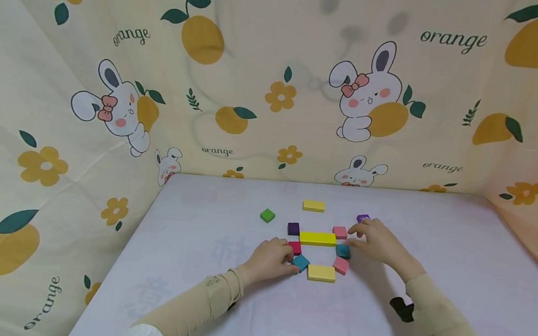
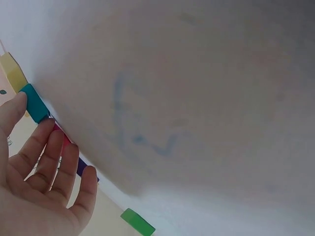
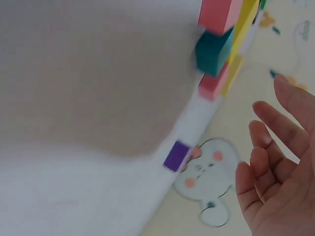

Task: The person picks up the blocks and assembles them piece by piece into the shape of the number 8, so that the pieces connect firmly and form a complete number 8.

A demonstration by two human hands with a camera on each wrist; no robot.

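My left hand (image 1: 268,260) pinches a blue block (image 1: 300,263) at the front left of a ring of coloured blocks; the left wrist view shows thumb and index fingertip on its two ends. Its other fingers lie beside a red block (image 1: 295,247), with a dark purple block (image 1: 293,228) farther back. My right hand (image 1: 379,242) hovers at the ring's right side, fingers loosely bent and holding nothing. Near it are a pink block (image 1: 340,232), a teal block (image 1: 343,251) and a second pink block (image 1: 341,265). A purple block (image 1: 362,217), partly hidden, lies behind its fingers.
A long yellow block (image 1: 317,239) crosses the ring's middle. One pale yellow block (image 1: 321,273) lies in front and another yellow block (image 1: 314,206) behind. A green block (image 1: 267,216) sits back left. The white table (image 1: 199,210) meets a patterned cloth (image 1: 256,82) behind.
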